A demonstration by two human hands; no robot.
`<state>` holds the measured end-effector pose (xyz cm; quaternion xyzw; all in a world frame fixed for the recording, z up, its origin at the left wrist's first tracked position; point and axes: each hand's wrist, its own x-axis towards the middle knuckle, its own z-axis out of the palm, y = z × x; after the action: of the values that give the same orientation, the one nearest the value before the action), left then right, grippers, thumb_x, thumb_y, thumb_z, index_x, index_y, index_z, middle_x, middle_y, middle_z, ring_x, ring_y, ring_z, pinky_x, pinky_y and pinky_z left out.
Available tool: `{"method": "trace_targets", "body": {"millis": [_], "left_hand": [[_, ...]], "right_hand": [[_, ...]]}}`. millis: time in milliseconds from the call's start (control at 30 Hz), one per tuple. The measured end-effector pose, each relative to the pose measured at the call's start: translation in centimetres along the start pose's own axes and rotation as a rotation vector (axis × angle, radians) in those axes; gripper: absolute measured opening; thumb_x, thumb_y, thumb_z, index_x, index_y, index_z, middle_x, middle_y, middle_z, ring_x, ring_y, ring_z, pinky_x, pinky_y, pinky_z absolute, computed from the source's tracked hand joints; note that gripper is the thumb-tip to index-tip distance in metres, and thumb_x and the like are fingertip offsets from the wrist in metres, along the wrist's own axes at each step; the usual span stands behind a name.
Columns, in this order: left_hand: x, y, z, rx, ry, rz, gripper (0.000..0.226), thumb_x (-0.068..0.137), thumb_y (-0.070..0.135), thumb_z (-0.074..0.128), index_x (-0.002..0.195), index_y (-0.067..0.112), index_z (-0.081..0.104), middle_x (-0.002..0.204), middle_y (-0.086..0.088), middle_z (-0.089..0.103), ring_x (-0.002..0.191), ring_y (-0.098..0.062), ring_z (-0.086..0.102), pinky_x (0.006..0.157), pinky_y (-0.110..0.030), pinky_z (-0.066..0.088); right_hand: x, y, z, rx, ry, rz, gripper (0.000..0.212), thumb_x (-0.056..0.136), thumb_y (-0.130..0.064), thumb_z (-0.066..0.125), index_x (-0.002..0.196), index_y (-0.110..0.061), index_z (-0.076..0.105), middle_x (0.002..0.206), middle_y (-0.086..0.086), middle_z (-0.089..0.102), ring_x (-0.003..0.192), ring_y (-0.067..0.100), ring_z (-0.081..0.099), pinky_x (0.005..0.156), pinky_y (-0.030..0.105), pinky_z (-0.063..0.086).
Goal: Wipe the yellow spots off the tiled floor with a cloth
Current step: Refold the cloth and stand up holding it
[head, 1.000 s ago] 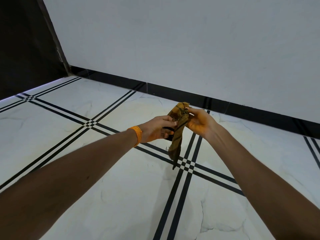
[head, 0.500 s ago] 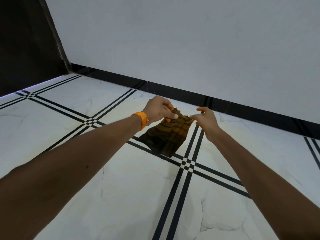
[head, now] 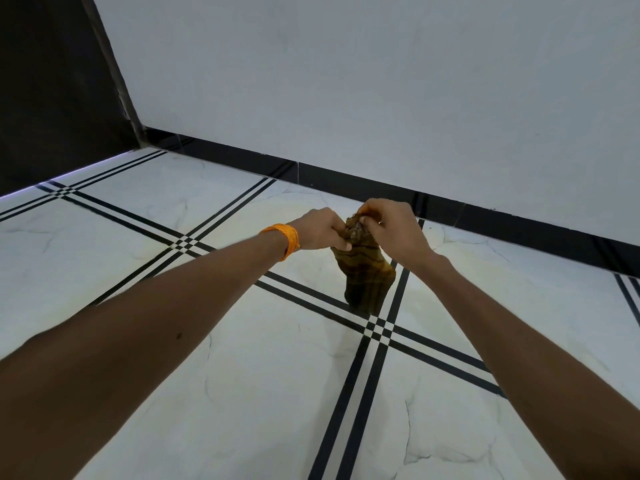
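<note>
A brown, yellow-stained striped cloth (head: 365, 271) hangs in the air above the tiled floor (head: 242, 393). My left hand (head: 320, 228), with an orange band on its wrist, pinches the cloth's top edge from the left. My right hand (head: 391, 225) grips the bunched top from the right, fingers curled over it. The cloth's lower part droops over a crossing of black tile lines. A faint yellowish tint lies on the white tile around and beyond the hands (head: 301, 209). No sharp yellow spots are discernible.
A white wall (head: 346, 81) with a black skirting (head: 450, 213) runs across the back. A dark panel (head: 52, 81) stands at the left. The floor is white marble-look tile with double black lines.
The cloth was spread wide between my hands half a second ago. Now my hands have come together and the cloth is bunched at the top, hanging narrower.
</note>
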<state>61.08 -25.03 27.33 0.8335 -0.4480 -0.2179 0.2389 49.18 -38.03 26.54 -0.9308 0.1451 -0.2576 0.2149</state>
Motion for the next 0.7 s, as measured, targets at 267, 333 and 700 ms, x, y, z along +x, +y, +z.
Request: {"method": "trace_targets", "body": {"millis": [267,333,700], "left_hand": [[0.0,1.5,0.9,-0.038,-0.013,-0.050,0.056,0.094,0.058,0.051,0.113,0.009,0.070,0.096,-0.006,0.064,0.092,-0.024,0.059,0.081,-0.031,0.046],[0.1,0.5,0.8,-0.005,0.114,0.024,0.039,0.095,0.045,0.058,0.110,0.011,0.072,0.098,-0.009,0.068,0.095,-0.026,0.062,0.081,-0.032,0.049],[0.1,1.8,1.7,-0.201,0.323,0.122,0.030,0.095,0.030,0.062,0.104,0.005,0.075,0.093,-0.012,0.075,0.088,-0.024,0.070,0.083,-0.040,0.058]], "right_hand": [[-0.7,0.9,0.0,0.103,0.098,0.057,0.018,0.097,-0.006,0.057,0.103,-0.012,0.073,0.100,0.001,0.073,0.094,0.015,0.067,0.087,0.028,0.055],[-0.3,0.7,-0.6,0.284,0.086,0.143,0.016,0.099,-0.010,0.056,0.104,-0.015,0.069,0.102,0.001,0.073,0.098,0.015,0.068,0.089,0.029,0.055],[0.5,0.4,-1.7,0.337,0.021,0.249,0.008,0.093,-0.011,0.067,0.095,-0.013,0.074,0.088,0.002,0.075,0.078,0.011,0.072,0.072,0.020,0.054]]}}
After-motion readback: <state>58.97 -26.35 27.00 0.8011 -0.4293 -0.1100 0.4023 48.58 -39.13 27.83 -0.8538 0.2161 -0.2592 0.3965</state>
